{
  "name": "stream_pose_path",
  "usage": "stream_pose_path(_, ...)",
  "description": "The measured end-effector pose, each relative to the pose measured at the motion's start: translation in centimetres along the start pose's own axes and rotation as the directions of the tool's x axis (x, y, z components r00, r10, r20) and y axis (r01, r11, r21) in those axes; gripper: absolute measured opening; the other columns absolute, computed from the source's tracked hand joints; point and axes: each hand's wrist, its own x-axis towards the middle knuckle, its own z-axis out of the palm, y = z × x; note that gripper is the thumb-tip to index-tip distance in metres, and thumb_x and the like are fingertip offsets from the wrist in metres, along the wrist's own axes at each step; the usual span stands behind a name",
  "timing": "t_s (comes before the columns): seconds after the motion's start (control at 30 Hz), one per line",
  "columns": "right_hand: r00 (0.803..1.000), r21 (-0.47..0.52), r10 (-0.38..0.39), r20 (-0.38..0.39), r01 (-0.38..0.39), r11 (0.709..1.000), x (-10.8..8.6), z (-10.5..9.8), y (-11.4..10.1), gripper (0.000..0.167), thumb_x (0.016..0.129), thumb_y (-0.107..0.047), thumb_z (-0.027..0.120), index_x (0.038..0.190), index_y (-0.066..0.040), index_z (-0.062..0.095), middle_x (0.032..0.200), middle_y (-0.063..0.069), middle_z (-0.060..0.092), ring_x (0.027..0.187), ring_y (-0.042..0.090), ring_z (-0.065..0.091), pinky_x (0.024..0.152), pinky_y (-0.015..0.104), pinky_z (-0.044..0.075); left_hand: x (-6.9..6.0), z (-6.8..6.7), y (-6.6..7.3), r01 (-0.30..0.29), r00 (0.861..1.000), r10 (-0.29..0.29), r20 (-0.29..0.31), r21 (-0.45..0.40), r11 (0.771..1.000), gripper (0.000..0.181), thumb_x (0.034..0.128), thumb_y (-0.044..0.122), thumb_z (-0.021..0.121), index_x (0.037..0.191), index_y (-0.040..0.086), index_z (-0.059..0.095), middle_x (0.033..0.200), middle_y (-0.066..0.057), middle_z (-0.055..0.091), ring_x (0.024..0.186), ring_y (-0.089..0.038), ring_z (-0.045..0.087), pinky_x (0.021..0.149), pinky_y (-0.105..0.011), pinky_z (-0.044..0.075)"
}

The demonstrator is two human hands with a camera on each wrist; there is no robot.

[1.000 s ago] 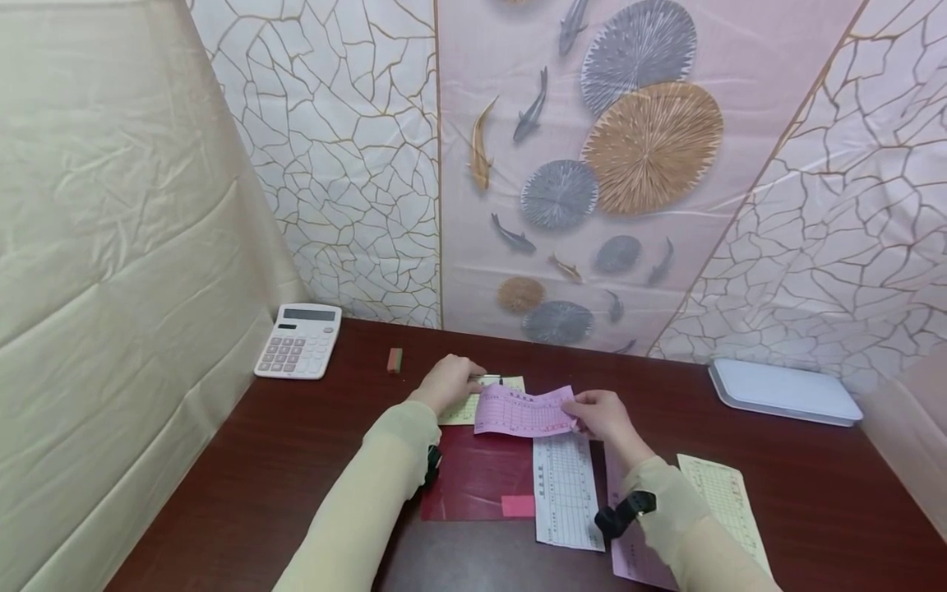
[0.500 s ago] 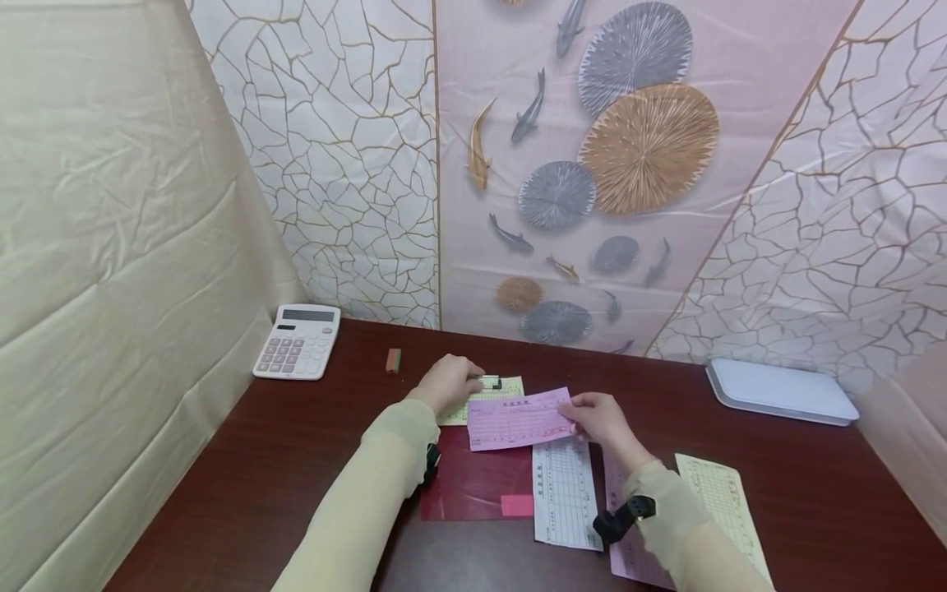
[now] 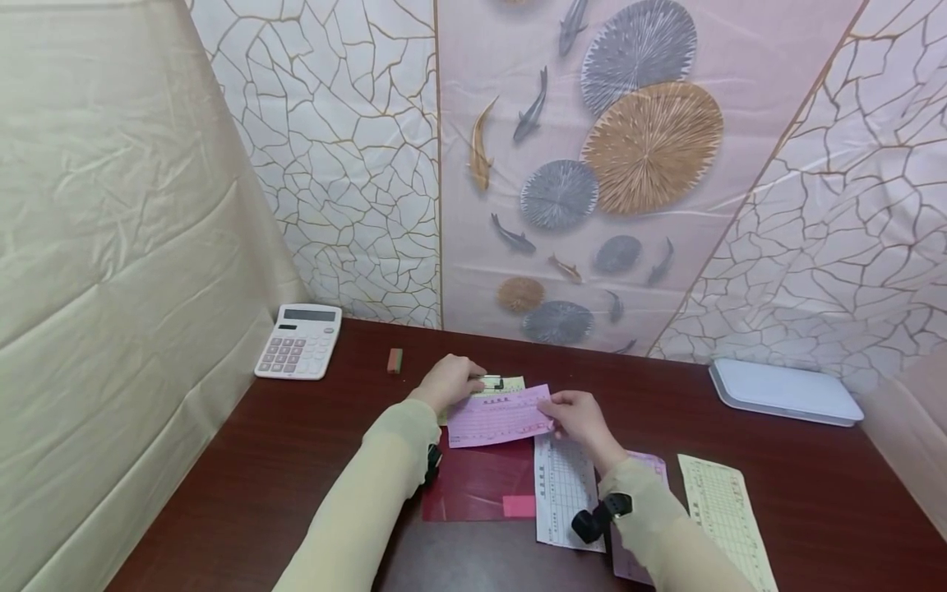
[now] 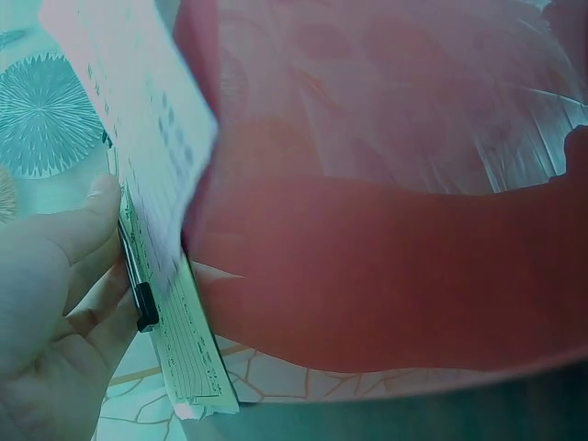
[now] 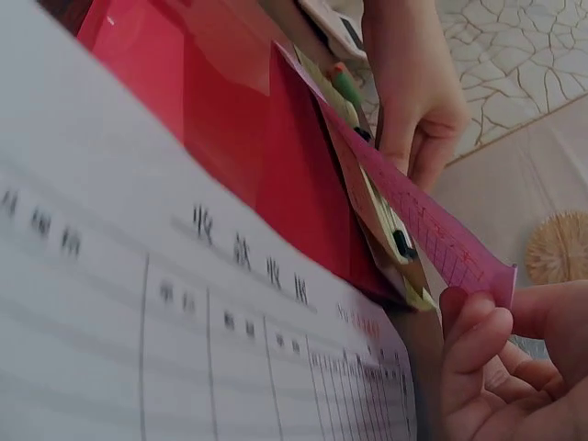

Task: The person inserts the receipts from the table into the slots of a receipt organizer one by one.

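Observation:
In the head view my left hand [image 3: 446, 385] is at the top of a red plastic folder [image 3: 473, 485], on its metal clip [image 3: 491, 381]. The left wrist view has thumb and fingers pinching around the clip's black-ended bar [image 4: 145, 308], against a yellow printed slip [image 4: 197, 363]. My right hand [image 3: 580, 419] pinches the right end of a pink printed slip [image 3: 496, 419], which lies over most of the yellow slip. Seen from the right wrist, the pink slip [image 5: 441, 243] stands edge-on between thumb and fingers, slanting above the folder [image 5: 303, 175].
Right of the folder lie a white slip [image 3: 558, 493], another pink slip [image 3: 629, 563] partly under my right forearm, and a yellow slip [image 3: 725, 510]. A calculator [image 3: 299, 341] and a small red-green block [image 3: 395, 360] are at the back left. A flat white case [image 3: 784, 392] sits back right.
My right hand has moved left with the pink slip, carrying it further over the yellow slip. The pink slip, curled earlier, has flattened. My left hand stays at the clip.

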Motion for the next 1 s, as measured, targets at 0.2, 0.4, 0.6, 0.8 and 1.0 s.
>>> stream_pose_path(0.2,1.000,0.070,0.025,0.017,-0.027,0.997,0.2,1.4,-0.7,0.023,0.089,-0.015,0.065,0.102,0.005,0.066,0.069,0.006,0.059,0.051,0.010,0.051,0.049,0.019,0.045,0.1,-0.1,0.1,-0.003,1.000,0.003,0.005,0.007,1.000,0.030,0.0909,0.025,0.065,0.119,0.015,0.068,0.117,-0.001,0.067,0.115,-0.017,0.059,0.097,-0.033,0.048)
stream_pose_path(0.4,0.999,0.140,0.035,0.029,-0.039,0.989,0.6,2.8,-1.0,0.023,0.089,-0.011,0.064,0.101,0.008,0.065,0.060,0.005,0.057,0.047,0.008,0.053,0.046,0.020,0.050,0.2,-0.1,0.1,-0.005,1.000,0.005,0.019,0.013,1.000,0.032,0.0898,0.025,0.067,0.120,0.015,0.068,0.118,-0.001,0.067,0.115,-0.017,0.059,0.097,-0.032,0.047)
stream_pose_path(0.6,0.997,0.199,0.073,0.038,-0.079,0.977,0.6,3.8,-1.4,0.023,0.090,-0.011,0.063,0.103,0.007,0.064,0.068,0.010,0.062,0.048,0.011,0.059,0.049,0.024,0.054,0.1,-0.1,-0.1,0.004,1.000,-0.005,0.018,0.008,1.000,0.033,0.0888,0.025,0.068,0.121,0.016,0.067,0.118,-0.001,0.067,0.113,-0.017,0.059,0.094,-0.032,0.049)
stream_pose_path(0.8,0.995,0.207,0.089,0.041,-0.096,0.974,0.5,3.9,-1.6,0.018,0.090,-0.008,0.061,0.096,0.009,0.062,0.061,0.009,0.060,0.046,0.011,0.059,0.046,0.022,0.052,0.2,0.2,-0.3,-0.009,1.000,0.009,-0.001,0.025,1.000,0.034,0.0881,0.027,0.068,0.121,0.018,0.068,0.117,0.001,0.068,0.114,-0.017,0.059,0.096,-0.031,0.048)
stream_pose_path(1.0,0.993,0.167,0.113,0.032,-0.117,0.979,0.7,3.9,-1.3,0.018,0.090,-0.010,0.062,0.095,0.007,0.064,0.064,0.010,0.062,0.047,0.011,0.059,0.046,0.021,0.051,0.3,0.2,-0.3,-0.029,1.000,0.029,-0.008,0.055,0.998,0.035,0.0860,0.027,0.070,0.119,0.017,0.068,0.115,0.001,0.068,0.112,-0.017,0.060,0.095,-0.031,0.048)
